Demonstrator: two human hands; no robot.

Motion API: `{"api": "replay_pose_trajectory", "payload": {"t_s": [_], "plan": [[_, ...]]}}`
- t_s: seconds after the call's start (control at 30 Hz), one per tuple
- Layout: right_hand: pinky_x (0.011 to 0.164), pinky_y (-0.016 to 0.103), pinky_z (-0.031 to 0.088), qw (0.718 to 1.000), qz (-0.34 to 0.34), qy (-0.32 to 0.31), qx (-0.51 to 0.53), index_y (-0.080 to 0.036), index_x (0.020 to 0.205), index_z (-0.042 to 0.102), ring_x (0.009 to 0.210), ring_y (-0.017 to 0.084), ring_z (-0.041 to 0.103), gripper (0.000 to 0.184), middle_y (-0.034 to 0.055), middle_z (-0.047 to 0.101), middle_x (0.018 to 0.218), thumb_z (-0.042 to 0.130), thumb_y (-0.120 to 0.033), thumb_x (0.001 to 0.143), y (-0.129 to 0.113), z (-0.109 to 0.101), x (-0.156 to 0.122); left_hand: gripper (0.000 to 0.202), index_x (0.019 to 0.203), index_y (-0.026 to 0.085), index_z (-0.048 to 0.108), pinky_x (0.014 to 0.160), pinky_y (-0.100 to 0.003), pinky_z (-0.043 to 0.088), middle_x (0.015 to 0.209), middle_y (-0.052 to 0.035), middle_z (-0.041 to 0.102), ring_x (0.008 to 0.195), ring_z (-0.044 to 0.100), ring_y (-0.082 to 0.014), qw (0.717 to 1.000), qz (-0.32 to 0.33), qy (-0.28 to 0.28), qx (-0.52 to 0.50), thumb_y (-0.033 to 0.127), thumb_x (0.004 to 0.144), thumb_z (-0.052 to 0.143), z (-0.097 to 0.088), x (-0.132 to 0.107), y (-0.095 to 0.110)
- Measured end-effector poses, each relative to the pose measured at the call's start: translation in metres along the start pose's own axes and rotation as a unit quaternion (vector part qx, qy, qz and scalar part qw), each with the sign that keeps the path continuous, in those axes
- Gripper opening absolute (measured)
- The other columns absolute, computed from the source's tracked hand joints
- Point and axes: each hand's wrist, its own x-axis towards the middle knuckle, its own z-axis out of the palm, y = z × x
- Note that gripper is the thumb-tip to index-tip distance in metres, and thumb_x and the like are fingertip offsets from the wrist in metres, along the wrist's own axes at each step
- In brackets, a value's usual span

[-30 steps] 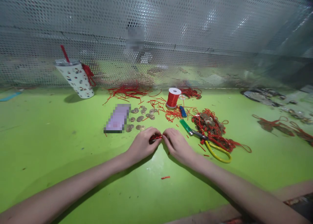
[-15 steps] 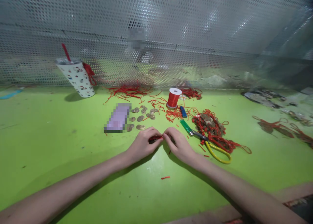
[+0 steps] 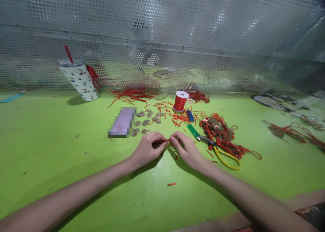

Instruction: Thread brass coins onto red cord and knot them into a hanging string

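Note:
Fingertips nearly meet at the middle of the green table. My left hand (image 3: pixel 149 145) is closed in a pinch on a red cord (image 3: pixel 168 141), part of which is hidden inside the curled fingers. My right hand (image 3: pixel 186 149) pinches the same cord from the other side, and a short red end hangs below its fingers. Loose brass coins (image 3: pixel 146 122) lie just beyond the left hand. Right of the hands are scissors with yellow handles (image 3: pixel 230 166), a green lighter (image 3: pixel 193 132) and a heap of coins tied with red cord (image 3: pixel 218 127).
A spool of red cord (image 3: pixel 180 101) stands behind a blue lighter (image 3: pixel 190 116) amid red cord scraps. Further left are a pixelated, phone-shaped item (image 3: pixel 123 122), a pile of red cords (image 3: pixel 134 94) and a patterned tumbler (image 3: pixel 80 79). A perforated metal screen (image 3: pixel 162 32) rises behind.
The fingertips have drawn slightly apart, and more red cord shows between them. Everything on the table stays where it was.

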Motion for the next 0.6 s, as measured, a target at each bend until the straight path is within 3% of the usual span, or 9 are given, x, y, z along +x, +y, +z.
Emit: {"api": "replay_pose_trajectory", "payload": {"t_s": [0.27, 0.6], "plan": [[0.077, 0.034, 0.047, 0.999, -0.004, -0.03, -0.016, -0.019, 0.091, 0.059, 0.084, 0.021, 0.06, 0.015, 0.0071, 0.065, 0.089, 0.05, -0.022, 0.102, 0.002, 0.002, -0.0002, 0.012, 0.083, 0.016, 0.073, 0.069, -0.029, 0.049, 0.082, -0.0045, 0.074, 0.075, 0.066, -0.0175, 0.999, -0.037, 0.027, -0.01, 0.021, 0.089, 0.064, -0.003, 0.0017, 0.0022], [0.078, 0.037, 0.047, 0.992, -0.054, -0.04, -0.104, -0.018, 0.09, 0.062, 0.086, 0.022, 0.058, 0.009, 0.0085, 0.065, 0.092, 0.057, -0.019, 0.097, 0.0048, 0.0049, -0.0045, 0.009, 0.086, 0.016, 0.073, 0.075, -0.03, 0.05, 0.085, -0.0048, 0.073, 0.079, 0.066, -0.0172, 1.0, 0.002, 0.023, 0.011, 0.014, 0.087, 0.064, -0.0006, -0.0016, -0.0015]]}}
